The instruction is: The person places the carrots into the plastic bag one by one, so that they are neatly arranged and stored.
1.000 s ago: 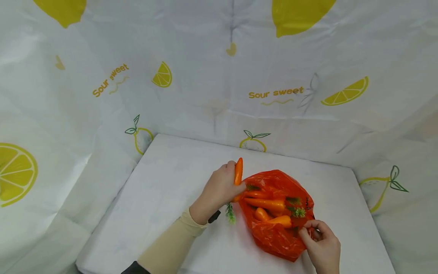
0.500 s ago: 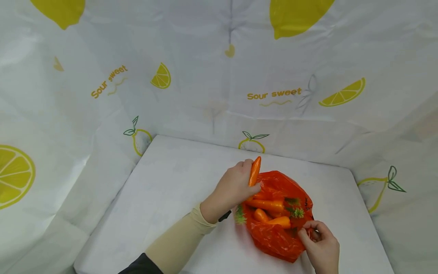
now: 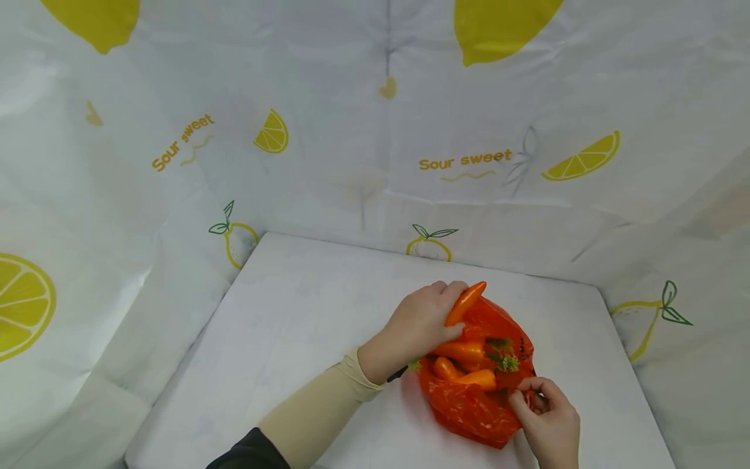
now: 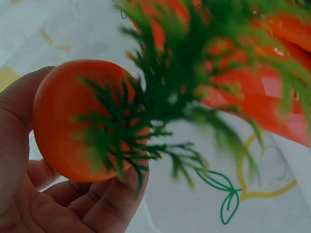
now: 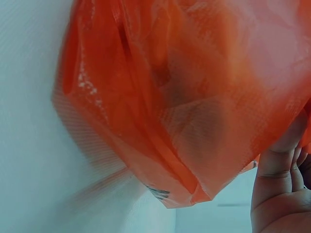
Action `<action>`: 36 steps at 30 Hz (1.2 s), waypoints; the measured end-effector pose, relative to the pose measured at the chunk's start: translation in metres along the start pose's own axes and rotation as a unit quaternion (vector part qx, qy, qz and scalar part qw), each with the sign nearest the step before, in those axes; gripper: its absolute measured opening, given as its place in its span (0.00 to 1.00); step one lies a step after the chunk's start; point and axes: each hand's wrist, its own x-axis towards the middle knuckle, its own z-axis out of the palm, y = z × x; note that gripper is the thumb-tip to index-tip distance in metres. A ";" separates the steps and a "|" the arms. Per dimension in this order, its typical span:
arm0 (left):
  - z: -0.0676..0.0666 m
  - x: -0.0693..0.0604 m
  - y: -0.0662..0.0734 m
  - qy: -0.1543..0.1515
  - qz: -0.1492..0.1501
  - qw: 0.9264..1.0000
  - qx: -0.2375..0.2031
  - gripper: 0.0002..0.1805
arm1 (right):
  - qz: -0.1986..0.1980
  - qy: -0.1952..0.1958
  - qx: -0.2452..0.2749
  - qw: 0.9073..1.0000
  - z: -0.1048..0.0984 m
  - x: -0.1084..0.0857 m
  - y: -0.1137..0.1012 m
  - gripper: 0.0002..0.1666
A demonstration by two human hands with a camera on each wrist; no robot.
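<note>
My left hand (image 3: 424, 326) grips an orange carrot (image 3: 466, 303) over the left part of a red plastic bag (image 3: 477, 417). Up close in the left wrist view, the carrot's thick end (image 4: 73, 121) shows with its green leafy top (image 4: 170, 87), fingers and thumb around it. Several more carrots (image 3: 463, 352) with green tops lie in the bag's open mouth. At the bag's near right edge, my right hand (image 3: 549, 417) pinches the plastic. The right wrist view shows the bag's thin side (image 5: 194, 121) beside the right fingers.
A white tabletop (image 3: 305, 293) lies under the bag. Behind it and at both sides hangs a white sheet (image 3: 328, 163) printed with lemons and lettering.
My left hand has carried the carrot rightward, from beside the bag to over it, and the carrot's tip now leans further right. The right hand keeps its hold on the bag's edge.
</note>
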 end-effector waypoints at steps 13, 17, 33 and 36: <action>0.012 0.002 0.006 0.008 0.101 0.994 0.048 0.29 | -0.005 0.001 -0.010 1.000 0.000 0.001 -0.003 0.11; 0.018 0.003 0.006 -0.003 0.112 0.992 0.050 0.28 | 0.002 0.002 -0.012 1.000 -0.001 0.001 -0.002 0.12; 0.047 0.005 0.011 -0.051 0.166 0.984 0.050 0.24 | 0.021 -0.002 -0.013 1.000 -0.003 -0.001 -0.003 0.12; 0.054 0.006 0.011 -0.066 0.171 0.982 0.048 0.24 | 0.017 0.003 -0.010 1.000 -0.002 -0.002 -0.003 0.12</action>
